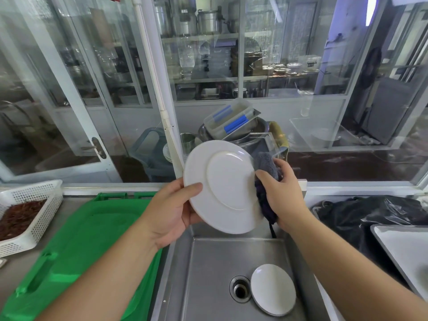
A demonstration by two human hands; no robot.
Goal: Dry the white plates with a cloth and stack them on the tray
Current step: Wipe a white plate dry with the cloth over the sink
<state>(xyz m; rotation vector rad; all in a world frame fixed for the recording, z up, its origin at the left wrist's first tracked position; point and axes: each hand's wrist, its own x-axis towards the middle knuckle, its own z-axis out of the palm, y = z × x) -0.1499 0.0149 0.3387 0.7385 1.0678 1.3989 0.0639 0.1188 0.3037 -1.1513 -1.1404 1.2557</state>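
Note:
My left hand (178, 208) grips a white plate (222, 184) by its left rim and holds it tilted above the sink, underside toward me. My right hand (281, 193) clutches a dark grey-purple cloth (268, 169) pressed against the plate's right edge. A second white plate (273, 289) lies in the steel sink (208, 262), right of the drain. A metal tray (400, 249) sits at the right edge of the view, partly cut off.
A green plastic lid or board (76, 246) covers the counter on the left, beside a white perforated basket (32, 216) of dried red chillies. A black plastic bag (366, 214) lies behind the tray. Glass panels, a white pipe and stacked containers stand behind the sink.

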